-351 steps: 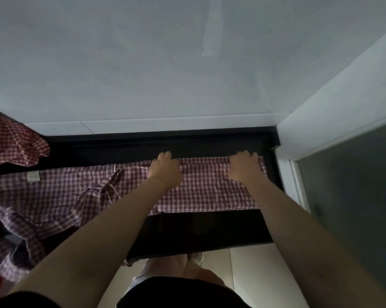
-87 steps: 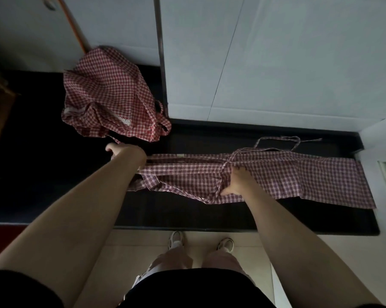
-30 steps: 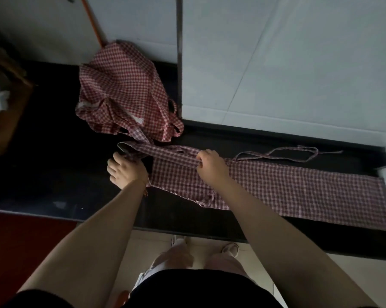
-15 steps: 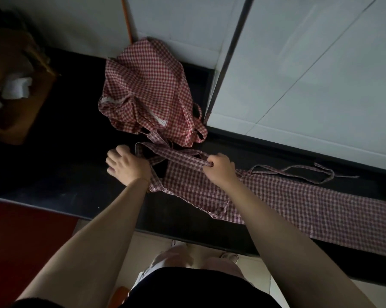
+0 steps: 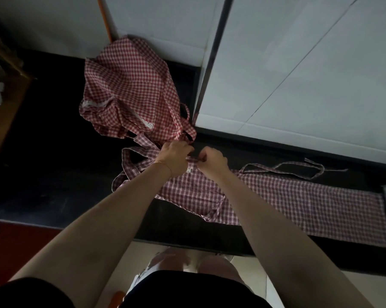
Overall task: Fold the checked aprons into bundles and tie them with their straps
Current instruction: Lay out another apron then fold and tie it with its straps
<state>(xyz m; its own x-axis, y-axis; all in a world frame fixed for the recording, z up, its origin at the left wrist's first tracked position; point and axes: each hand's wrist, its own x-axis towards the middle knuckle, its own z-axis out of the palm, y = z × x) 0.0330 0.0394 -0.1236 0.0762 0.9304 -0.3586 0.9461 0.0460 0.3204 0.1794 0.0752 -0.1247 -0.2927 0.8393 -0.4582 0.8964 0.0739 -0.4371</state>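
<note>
- Red-and-white checked cotton apron [image 5: 287,201], folded into a long narrow strip, lies flat along the black stone bench [image 5: 54,178], running from the middle out to the right end.
- Its thin checked strap [image 5: 283,168] loops loosely on the bench just behind the strip, toward the white tiled wall [image 5: 298,74].
- At the strip's left end the left hand [image 5: 174,160] and the right hand [image 5: 212,161] sit close together, knuckles nearly touching.
- Both sets of fingers are curled and pinch the fabric edge at the top of that end; a small white label shows just below them.
- Loose bands of the same apron spread to the left of the hands.
- Behind the hands, a second, crumpled red checked apron with white lace trim [image 5: 129,90] is heaped on the bench against the wall, beside an orange stick [image 5: 104,18] that leans there.
</note>
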